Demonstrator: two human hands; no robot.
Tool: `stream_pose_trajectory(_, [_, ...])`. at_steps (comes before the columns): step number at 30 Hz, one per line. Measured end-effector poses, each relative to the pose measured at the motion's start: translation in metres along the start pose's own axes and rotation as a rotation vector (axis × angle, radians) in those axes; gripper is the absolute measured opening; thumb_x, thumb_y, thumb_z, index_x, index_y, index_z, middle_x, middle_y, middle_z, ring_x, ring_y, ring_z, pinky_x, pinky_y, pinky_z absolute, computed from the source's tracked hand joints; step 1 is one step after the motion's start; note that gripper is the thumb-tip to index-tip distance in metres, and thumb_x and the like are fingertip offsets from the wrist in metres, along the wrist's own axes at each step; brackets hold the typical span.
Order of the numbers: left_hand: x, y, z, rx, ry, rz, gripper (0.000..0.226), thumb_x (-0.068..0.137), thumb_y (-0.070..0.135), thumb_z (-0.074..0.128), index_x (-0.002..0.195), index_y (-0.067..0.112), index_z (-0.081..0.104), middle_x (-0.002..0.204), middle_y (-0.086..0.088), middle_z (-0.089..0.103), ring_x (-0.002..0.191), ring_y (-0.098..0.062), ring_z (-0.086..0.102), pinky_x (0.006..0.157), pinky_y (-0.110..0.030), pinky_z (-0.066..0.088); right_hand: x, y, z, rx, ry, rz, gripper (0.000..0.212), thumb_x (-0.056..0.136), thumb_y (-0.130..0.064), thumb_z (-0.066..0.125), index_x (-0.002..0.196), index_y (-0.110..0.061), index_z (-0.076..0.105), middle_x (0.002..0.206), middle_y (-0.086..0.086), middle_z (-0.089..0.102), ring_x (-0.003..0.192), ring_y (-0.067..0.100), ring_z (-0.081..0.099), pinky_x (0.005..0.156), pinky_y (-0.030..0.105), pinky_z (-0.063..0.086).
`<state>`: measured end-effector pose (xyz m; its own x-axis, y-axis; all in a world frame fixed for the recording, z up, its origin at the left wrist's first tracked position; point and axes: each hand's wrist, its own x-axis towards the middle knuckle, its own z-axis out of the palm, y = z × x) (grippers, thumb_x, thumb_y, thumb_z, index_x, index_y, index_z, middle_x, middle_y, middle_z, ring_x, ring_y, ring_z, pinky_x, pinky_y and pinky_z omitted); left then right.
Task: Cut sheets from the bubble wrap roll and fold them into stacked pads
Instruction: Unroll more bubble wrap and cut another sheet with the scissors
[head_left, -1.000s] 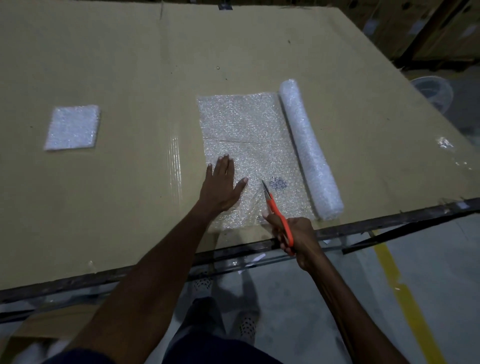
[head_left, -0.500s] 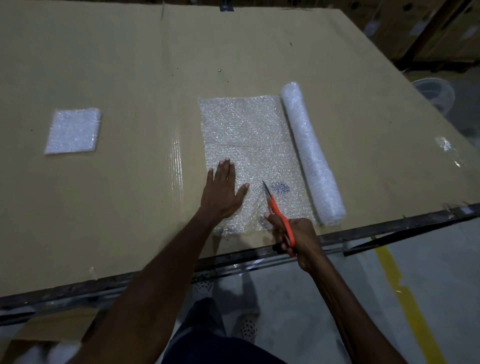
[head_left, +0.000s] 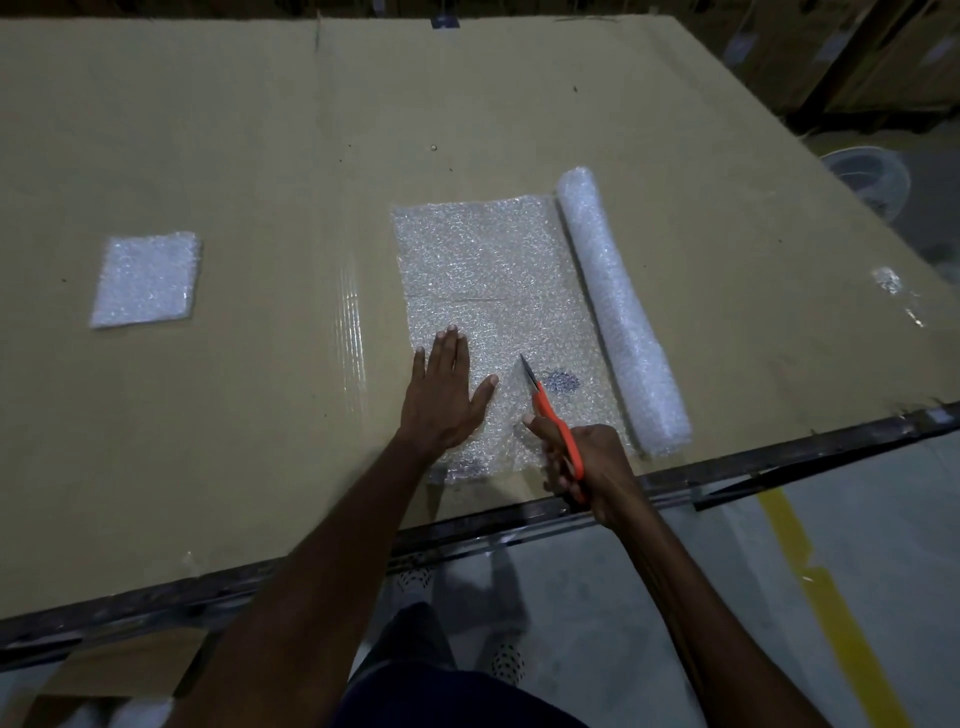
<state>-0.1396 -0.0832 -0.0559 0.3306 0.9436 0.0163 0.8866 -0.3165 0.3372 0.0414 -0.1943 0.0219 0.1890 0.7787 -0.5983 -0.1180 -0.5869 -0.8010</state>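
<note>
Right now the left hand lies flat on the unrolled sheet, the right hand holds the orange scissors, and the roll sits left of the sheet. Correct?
Not quite. The head view shows the roll right of the sheet. The left hand does lie flat, and the right hand holds the orange scissors.

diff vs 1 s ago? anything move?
Barely. The right hand keeps its grip on the scissors, blades in the unrolled sheet; any advance is too small to tell. The left hand stays flat on the sheet. Roll and folded pad unmoved.
</note>
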Motion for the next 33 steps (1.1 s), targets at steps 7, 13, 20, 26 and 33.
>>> stream_pose_trajectory(7, [0.0,0.0,-0.001,0.001,0.002,0.001,0.082,0.1,0.061,0.016,0.158,0.005,0.006,0.167,-0.012,0.0,0.154,-0.023,-0.002,0.124,-0.046,-0.002,0.004,-0.002,-0.001,0.022,-0.011,-0.015,0.047,0.073,-0.035,0.092,0.063,-0.003,0.059,0.05,0.012,0.048,0.037,0.016,0.037,0.039,0.02,0.028])
stream_pose_trajectory(13, [-0.002,0.0,-0.001,-0.008,-0.006,-0.012,0.081,0.1,0.061,0.016,0.158,0.005,0.003,0.167,-0.012,-0.002,0.154,-0.023,-0.004,0.124,-0.046,-0.003,0.013,-0.011,0.007,-0.04,0.016,-0.016,0.048,0.074,-0.039,0.09,0.057,-0.007,0.058,0.048,0.011,0.049,0.033,0.017,0.041,0.038,0.017,0.026])
stream_pose_trajectory(20, [-0.004,0.002,-0.003,0.001,-0.019,-0.028,0.082,0.101,0.061,0.016,0.158,0.005,0.001,0.166,-0.012,-0.005,0.154,-0.021,-0.006,0.124,-0.046,-0.003,0.02,-0.016,0.011,-0.005,0.019,-0.035,0.045,0.073,-0.037,0.09,0.07,0.0,0.065,0.05,0.014,0.05,0.034,0.018,0.04,0.036,0.019,0.028])
stream_pose_trajectory(26, [-0.008,-0.003,-0.013,-0.042,-0.092,-0.014,0.087,0.1,0.064,0.025,0.158,0.006,-0.001,0.167,-0.01,-0.005,0.154,-0.022,-0.005,0.123,-0.046,-0.004,0.024,-0.014,0.008,-0.028,0.02,-0.05,0.043,0.076,-0.032,0.09,0.059,-0.007,0.058,0.05,0.011,0.051,0.033,0.017,0.04,0.033,0.02,0.029])
stream_pose_trajectory(33, [0.034,-0.02,-0.034,-0.086,0.021,0.008,0.075,0.104,0.055,0.025,0.158,0.004,0.011,0.166,-0.013,0.007,0.154,-0.024,0.003,0.122,-0.047,-0.001,0.023,-0.039,0.01,-0.044,0.021,-0.023,0.04,0.077,-0.031,0.089,0.083,0.002,0.067,0.055,0.014,0.047,0.033,0.016,0.037,0.033,0.019,0.026])
